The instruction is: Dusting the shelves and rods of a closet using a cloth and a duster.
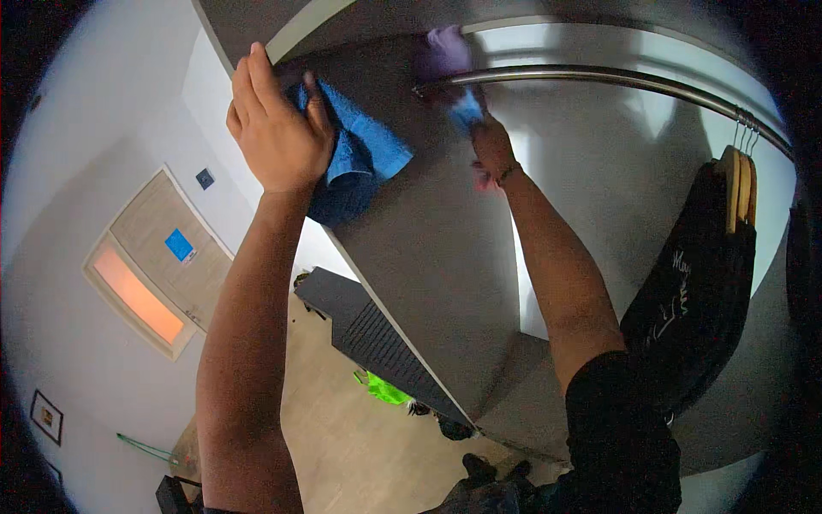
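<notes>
My left hand (282, 132) rests at the front edge of the wardrobe's grey side panel (411, 270). A blue cloth (369, 144) hangs from it, pinched under the thumb, with a folded corner sticking out to the right. Inside the wardrobe, my right hand (494, 148) grips a blurred hand-held item, which looks like a duster (446, 51). Its purple head is up behind the metal clothes rail (578, 74), near the rail's left end. Blue and pink parts of it show around my fingers, but motion blur hides their shape.
Black garments (687, 276) hang on wooden hangers (738, 186) at the rail's right end. Beyond the panel stand a dark slatted bench (379, 327) and a bright green item (385, 389) on the floor. A door (170, 225) with a blue sign is at the left.
</notes>
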`<act>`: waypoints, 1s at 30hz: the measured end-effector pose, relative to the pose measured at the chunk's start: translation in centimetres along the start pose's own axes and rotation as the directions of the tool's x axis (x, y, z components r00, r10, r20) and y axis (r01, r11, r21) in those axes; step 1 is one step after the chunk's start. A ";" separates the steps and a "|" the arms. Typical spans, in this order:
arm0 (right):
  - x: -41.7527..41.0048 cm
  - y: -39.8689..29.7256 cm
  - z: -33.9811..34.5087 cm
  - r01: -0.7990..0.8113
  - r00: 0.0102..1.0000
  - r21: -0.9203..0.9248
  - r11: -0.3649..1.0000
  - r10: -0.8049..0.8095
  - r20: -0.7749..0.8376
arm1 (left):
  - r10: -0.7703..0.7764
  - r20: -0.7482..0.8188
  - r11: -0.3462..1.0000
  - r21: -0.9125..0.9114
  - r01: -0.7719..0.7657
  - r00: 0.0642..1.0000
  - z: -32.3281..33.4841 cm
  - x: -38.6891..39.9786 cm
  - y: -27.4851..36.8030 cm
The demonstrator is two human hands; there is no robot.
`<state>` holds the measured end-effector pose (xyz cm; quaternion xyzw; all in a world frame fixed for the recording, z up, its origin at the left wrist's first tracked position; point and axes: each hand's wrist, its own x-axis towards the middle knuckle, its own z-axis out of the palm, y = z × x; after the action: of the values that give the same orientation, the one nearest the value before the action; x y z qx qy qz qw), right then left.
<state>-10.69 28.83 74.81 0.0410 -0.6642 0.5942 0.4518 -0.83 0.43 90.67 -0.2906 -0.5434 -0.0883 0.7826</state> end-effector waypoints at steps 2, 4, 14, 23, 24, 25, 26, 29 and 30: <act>-0.2 -1.4 -0.5 -0.180 0.984 0.061 0.982 0.178 0.027 | -0.007 -0.002 1.000 -0.002 0.007 1.000 0.0 0.0 0.0; -0.5 -2.1 -1.4 -0.217 0.976 0.102 0.971 0.217 0.010 | -0.023 0.020 1.000 0.016 0.022 1.000 -0.1 0.0 0.1; 0.7 1.7 -7.8 0.269 0.821 -0.516 0.814 -0.474 -0.319 | -0.035 0.043 0.999 -0.015 0.036 0.998 -0.4 0.0 0.2; -1.4 0.0 -13.3 0.168 0.911 -0.387 0.907 -0.293 -0.291 | -0.109 0.104 0.994 -0.012 0.110 0.989 -0.8 0.2 0.6; -1.6 -0.2 -13.6 0.176 0.905 -0.494 0.852 -0.337 -0.259 | -0.123 0.081 0.991 -0.033 0.126 0.989 -0.7 0.2 0.7; -1.9 -0.5 -14.1 0.009 0.923 -0.259 0.966 -0.108 -0.370 | -0.105 0.076 0.994 -0.022 0.107 0.992 -0.8 0.1 0.6; -2.1 -1.0 -14.5 0.056 0.943 -0.256 0.965 -0.135 -0.302 | -0.089 0.085 0.996 0.001 0.089 0.992 -0.9 0.0 0.6; -3.2 -2.8 -14.9 -0.002 0.877 0.118 0.993 0.059 -0.476 | -0.075 0.049 0.997 -0.017 0.076 0.996 -0.6 0.0 0.4; -4.0 -3.5 -14.8 -0.096 0.949 -0.060 0.994 0.073 -0.307 | -0.059 0.039 0.998 -0.016 0.060 0.997 -0.5 -0.1 0.3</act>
<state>1.88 38.14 73.13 -0.0961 -0.6094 0.5873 0.5239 -0.30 0.36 90.35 -0.2825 -0.5661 -0.1104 0.7665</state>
